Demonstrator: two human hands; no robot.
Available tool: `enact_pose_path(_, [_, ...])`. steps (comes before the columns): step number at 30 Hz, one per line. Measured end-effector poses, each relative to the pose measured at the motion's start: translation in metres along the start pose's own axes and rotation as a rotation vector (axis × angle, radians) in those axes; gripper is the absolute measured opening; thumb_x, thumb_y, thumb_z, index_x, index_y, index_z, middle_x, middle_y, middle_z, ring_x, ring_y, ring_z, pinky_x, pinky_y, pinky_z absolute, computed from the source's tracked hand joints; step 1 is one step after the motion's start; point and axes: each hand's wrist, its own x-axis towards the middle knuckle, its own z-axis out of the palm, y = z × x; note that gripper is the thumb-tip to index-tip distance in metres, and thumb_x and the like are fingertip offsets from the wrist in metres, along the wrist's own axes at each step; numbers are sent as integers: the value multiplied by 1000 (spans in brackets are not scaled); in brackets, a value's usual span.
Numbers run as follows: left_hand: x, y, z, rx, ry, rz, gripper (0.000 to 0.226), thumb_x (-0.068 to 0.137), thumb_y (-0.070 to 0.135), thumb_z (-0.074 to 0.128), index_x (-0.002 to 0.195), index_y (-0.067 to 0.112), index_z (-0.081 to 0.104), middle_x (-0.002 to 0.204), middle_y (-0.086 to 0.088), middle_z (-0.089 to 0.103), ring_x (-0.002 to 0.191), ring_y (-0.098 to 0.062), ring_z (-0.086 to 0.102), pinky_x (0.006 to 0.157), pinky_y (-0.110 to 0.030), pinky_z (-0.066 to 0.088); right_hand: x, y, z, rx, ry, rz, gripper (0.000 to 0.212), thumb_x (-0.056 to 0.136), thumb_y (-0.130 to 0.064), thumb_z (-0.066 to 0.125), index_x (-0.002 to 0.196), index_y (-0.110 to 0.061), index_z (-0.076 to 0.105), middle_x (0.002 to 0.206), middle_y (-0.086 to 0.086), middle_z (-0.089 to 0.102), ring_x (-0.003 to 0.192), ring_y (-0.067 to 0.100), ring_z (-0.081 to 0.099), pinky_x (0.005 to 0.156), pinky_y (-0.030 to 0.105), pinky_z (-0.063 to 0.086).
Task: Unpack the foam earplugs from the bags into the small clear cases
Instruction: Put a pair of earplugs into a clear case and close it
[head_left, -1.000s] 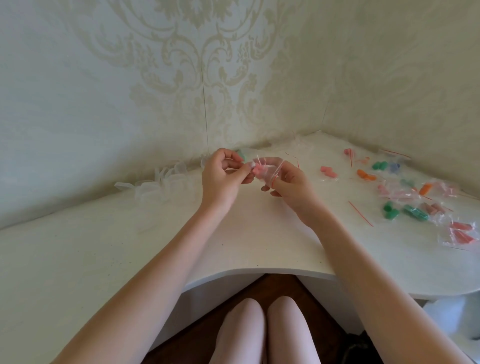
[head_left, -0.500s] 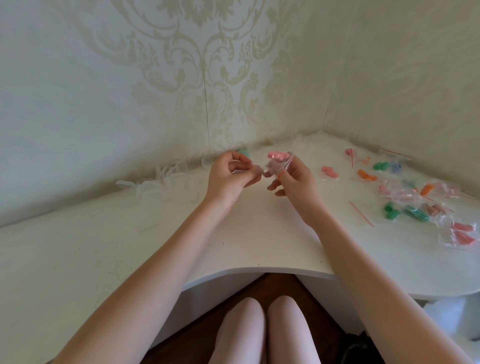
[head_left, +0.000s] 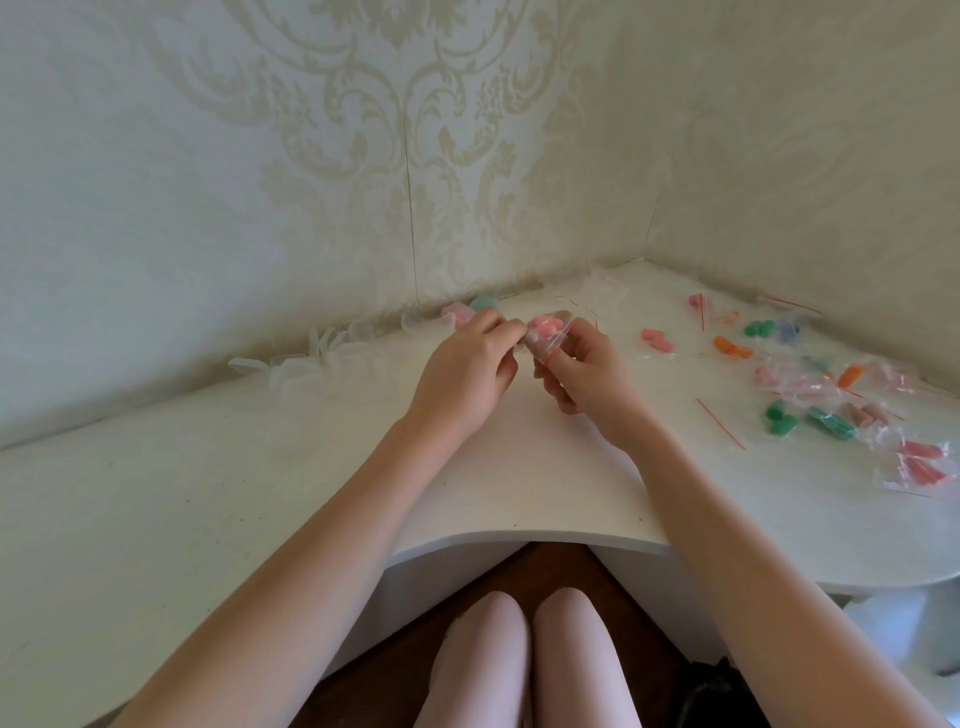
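Bagged earplugs (head_left: 826, 421) litter the desk (head_left: 519, 483) to my right, clear cases (head_left: 311, 358) line the wall. My left hand (head_left: 462, 374) and right hand (head_left: 587, 369) pinch 1 bag (head_left: 545, 335) holding pink earplugs (head_left: 545, 325).

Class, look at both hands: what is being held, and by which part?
Both hands, left hand and right hand, pinch one small clear bag of pink earplugs, each gripping an opposite edge.

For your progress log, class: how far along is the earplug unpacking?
Done: pink and green earplugs sit in clear cases by the wall. In hand: left hand and right hand pinch a small bag holding pink earplugs. Left: many filled bags on the table.
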Motion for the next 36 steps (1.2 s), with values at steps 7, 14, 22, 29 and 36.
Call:
enact_pose_path(7, [0,0,2,82,-20,49,20,77,-6,58,94,2,65,88,-13,58,73,-33,59,48,-40,50,3,3,2,-7,97,-54,19,93,-12,38,85,-15,55,60,6,49,41,12,39,39,15,26])
enact_pose_path(14, [4,-15,-12,150,130,-150,11,78,-3,59,87,-1,64,90,-16,60,72,-33,60,56,-29,38,8,0,-15,184,355,62,16,86,-10,40,74,-9,49,53,10,56,37,20,47,40,21,29])
enact_pose_path(22, [4,-48,-21,11,248,-523,4,81,15,62,82,12,61,76,-7,63,69,-23,58,64,-32,44,15,31,7,-637,-65,-528,31,83,-32,37,82,-14,63,114,-4,67,122,17,48,102,29,34])
enact_pose_path(29, [1,-43,-23,113,184,-518,8,80,16,59,84,11,54,74,-6,57,71,-23,51,56,-31,34,7,25,9,-728,-234,-349,20,83,-28,36,76,-13,47,69,7,53,71,25,45,70,44,42])
enact_pose_path(36, [1,-27,-22,157,-7,-456,33,88,32,56,60,16,48,54,2,47,62,-25,52,54,-29,29,11,23,-17,-631,39,-293,23,80,-27,35,77,-8,46,81,21,64,73,32,51,65,37,42])
